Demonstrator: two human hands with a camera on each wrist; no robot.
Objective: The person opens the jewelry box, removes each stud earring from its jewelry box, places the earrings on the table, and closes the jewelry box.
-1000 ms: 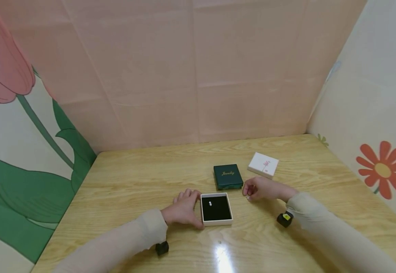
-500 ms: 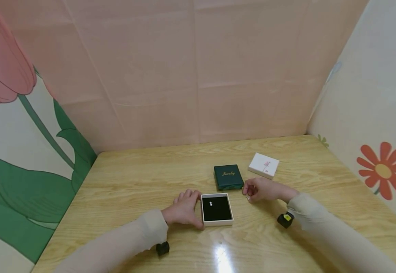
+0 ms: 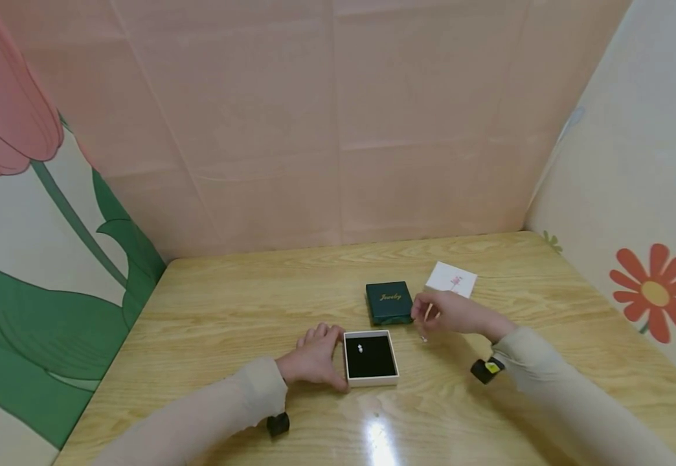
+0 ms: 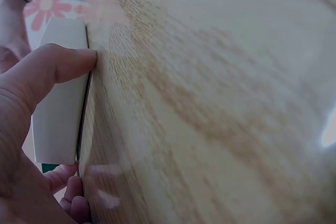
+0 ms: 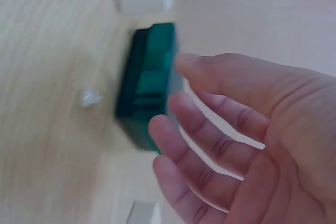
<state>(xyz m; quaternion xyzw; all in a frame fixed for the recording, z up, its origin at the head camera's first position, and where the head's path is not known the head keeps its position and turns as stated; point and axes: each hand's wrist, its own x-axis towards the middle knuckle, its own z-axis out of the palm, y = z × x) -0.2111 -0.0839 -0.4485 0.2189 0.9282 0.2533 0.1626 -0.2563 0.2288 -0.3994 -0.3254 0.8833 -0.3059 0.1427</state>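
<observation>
Head view: I'm looking over a pale wood-grain tabletop (image 3: 245, 291), with pink cloth (image 3: 256, 129) rising along its back edge at twelve o'clock, a tulip-print panel (image 3: 70, 382) beside its left edge and a flower-print wall (image 3: 655, 291) along its right. I take the black-lined white box (image 3: 371, 382) as my dial's centre; small bright bits (image 3: 360, 348) sit inside it toward ten. At nine, the left hand (image 3: 313, 359) brackets it, thumb at the near corner and index at the far one, holding it. The right hand (image 3: 449, 315) is raised at two, its fingers loosely curved and apart, with nothing in them. Below it, a shiny piece (image 5: 90, 98) lies on the wood between two and three; my right wrist view is soft there, so I can't fairly say what it is. The green box (image 3: 390, 304) stands just past twelve, and a white lidded box (image 3: 451, 278) between one and two, partly behind that hand. My widest run of wood is from nine to eleven; glare (image 3: 380, 443) marks six.
</observation>
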